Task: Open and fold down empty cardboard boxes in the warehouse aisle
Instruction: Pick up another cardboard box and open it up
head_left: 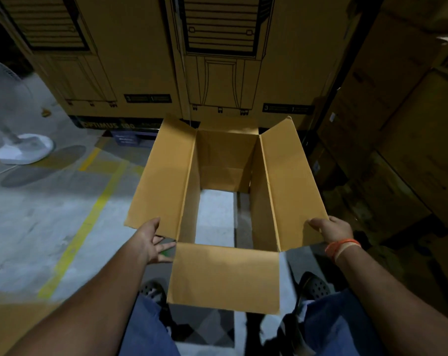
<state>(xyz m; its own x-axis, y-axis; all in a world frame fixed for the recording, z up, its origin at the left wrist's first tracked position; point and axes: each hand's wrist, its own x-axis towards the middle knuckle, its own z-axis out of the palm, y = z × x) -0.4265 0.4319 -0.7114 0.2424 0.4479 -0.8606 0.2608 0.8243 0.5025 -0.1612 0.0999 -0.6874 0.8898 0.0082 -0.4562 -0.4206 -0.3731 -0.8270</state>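
Two hands (pixel 243 237) gripping open cardboard box (pixel 225 276) flaps, floor visible through

Box (pixel 225 276) — plain brown cardboard, matt, smooth-faced, creased at the folds. Floor (pixel 32 227) — grey concrete, rough and mottled, with worn yellow painted lines. Trousers (pixel 343 327) blue cloth.
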